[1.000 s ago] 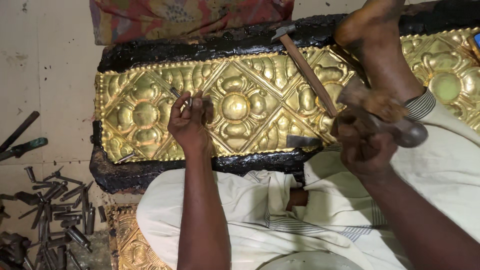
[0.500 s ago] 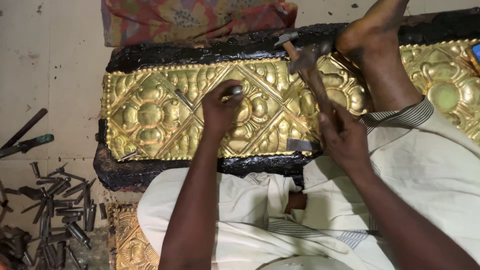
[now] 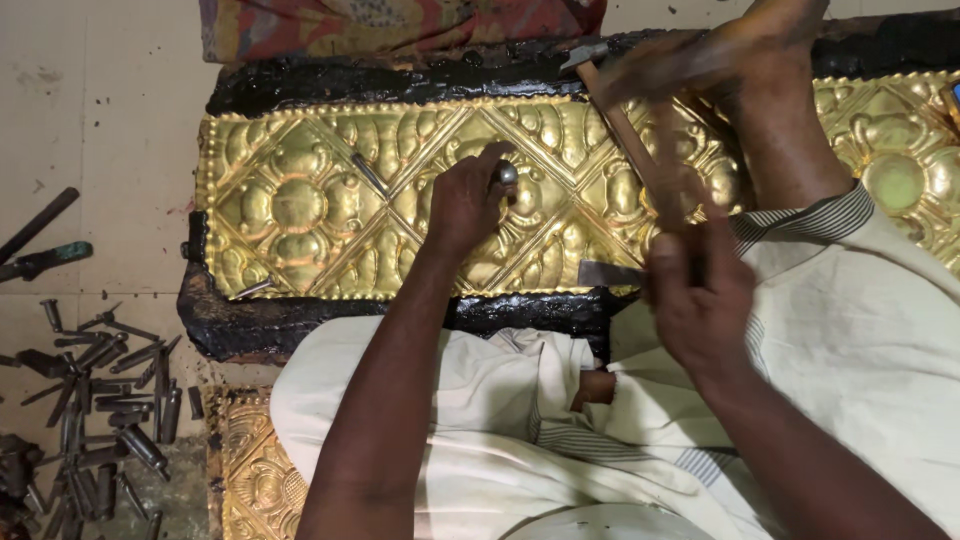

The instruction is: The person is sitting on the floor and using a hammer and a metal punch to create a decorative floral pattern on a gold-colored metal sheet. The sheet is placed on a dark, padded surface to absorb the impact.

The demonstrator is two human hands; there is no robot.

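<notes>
Left hand (image 3: 465,200): fingers pinching an upright steel punch (image 3: 507,175) at the embossed brass panel's (image 3: 290,200) centre.
Right hand (image 3: 700,300): blurred, fingers wrapped round a wooden-handled hammer (image 3: 625,125) above the panel's right part.
Loose punches (image 3: 100,380): floor, left of panel.

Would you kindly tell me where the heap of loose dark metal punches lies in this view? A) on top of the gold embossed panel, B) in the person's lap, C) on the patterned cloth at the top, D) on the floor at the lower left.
D: the dark metal punches lie scattered on the floor at the lower left, beside the black bed that holds the gold embossed panel.
</notes>
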